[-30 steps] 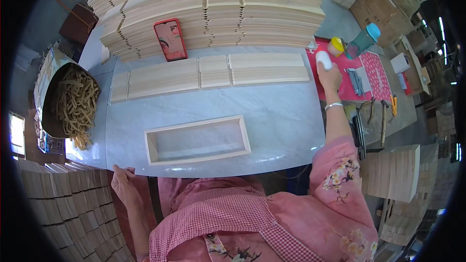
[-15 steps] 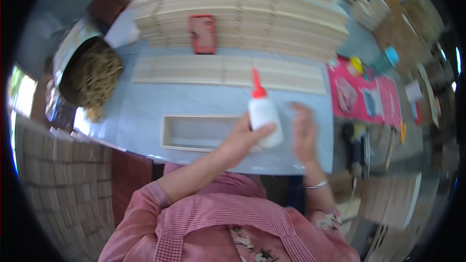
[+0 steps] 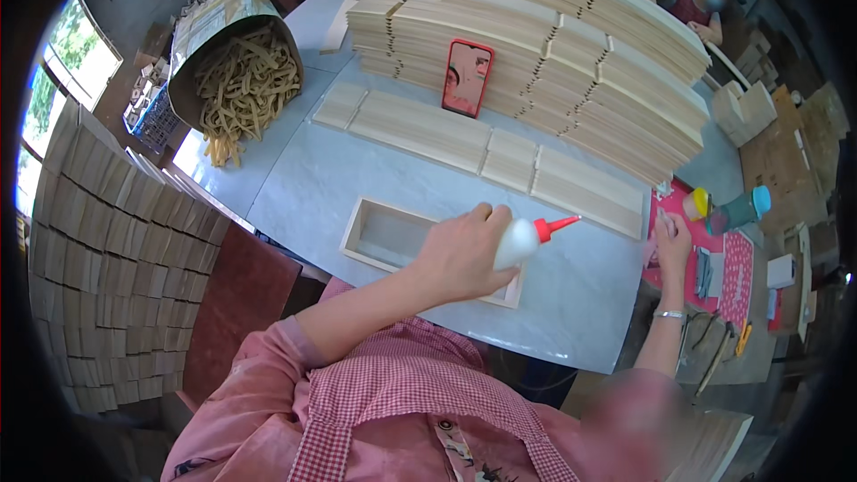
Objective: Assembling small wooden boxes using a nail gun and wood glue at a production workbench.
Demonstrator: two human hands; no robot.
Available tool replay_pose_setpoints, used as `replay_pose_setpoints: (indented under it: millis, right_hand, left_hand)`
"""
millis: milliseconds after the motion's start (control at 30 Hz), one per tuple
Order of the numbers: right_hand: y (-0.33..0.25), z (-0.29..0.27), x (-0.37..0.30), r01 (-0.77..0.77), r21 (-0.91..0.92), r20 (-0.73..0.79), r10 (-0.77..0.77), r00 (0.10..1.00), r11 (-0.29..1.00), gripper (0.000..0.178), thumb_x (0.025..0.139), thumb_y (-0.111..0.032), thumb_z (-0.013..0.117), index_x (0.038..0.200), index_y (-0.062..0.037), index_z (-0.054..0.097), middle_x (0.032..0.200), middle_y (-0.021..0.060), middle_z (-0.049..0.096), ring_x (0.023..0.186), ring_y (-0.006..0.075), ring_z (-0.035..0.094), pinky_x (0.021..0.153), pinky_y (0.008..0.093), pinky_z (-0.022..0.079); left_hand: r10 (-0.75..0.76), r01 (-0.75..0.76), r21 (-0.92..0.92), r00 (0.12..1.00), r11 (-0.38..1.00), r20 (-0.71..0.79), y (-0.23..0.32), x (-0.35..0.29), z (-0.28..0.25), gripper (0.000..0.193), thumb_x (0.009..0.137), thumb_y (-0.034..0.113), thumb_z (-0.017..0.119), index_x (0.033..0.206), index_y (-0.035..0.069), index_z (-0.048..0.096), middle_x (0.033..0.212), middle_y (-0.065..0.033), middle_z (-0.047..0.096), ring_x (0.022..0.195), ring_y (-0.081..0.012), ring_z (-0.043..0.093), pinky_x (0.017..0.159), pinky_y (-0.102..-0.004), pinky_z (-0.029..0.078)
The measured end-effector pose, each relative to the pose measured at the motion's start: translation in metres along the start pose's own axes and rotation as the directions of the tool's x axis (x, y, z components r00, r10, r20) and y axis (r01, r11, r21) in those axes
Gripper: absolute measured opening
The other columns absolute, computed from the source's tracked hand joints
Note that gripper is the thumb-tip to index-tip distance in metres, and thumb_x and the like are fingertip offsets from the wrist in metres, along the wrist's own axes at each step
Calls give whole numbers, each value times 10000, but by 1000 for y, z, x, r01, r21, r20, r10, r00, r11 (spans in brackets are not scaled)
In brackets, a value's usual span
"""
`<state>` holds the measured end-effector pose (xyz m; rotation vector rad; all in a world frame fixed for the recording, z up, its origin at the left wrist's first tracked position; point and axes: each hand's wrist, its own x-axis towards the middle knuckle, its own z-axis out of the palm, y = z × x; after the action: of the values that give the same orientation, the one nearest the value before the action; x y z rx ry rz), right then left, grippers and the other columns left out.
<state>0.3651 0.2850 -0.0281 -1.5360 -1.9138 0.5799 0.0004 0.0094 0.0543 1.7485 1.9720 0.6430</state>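
Observation:
My left hand is wrapped around a white squeeze bottle with a red pointed nozzle, tilted so the tip points right. Beneath that hand lies a shallow rectangular wooden frame, partly hidden by my hand and forearm. Out at the table's right side, my right hand has its fingers closed on a crumpled pink cloth, which lies at a bright pink mat.
Tall stacks of thin wooden boards stand at the back, a red phone leaning against them. A row of wooden strips lies before them. Left is a container of elastic bands; right, a teal-lidded jar. A person sits far right.
My right hand has moved away from the bottle to the pink cloth at the right. In my left hand the bottle has tipped from nearly upright toward the right. The view has turned.

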Motion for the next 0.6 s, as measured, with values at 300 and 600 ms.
replay_pose_setpoints:
  millis: [300,600]
  right_hand:
    - [-195,43,-136,74,571,50,-124,991,818,184,869,-45,698,1031,-28,613,889,73,678,784,168,604,746,283,509]
    - [7,-32,-5,43,-230,-145,-78,986,972,289,914,-234,678,1110,-25,644,964,148,721,838,308,677,781,411,537]
  left_hand:
    - [430,-334,383,881,861,-199,6,32,43,509,749,282,798,1124,64,530,978,-125,631,826,-281,660,699,-403,520]
    - [192,-209,-73,963,975,-187,1,-2,25,553,792,283,811,1199,59,510,1038,-134,642,951,-287,656,820,-394,516]
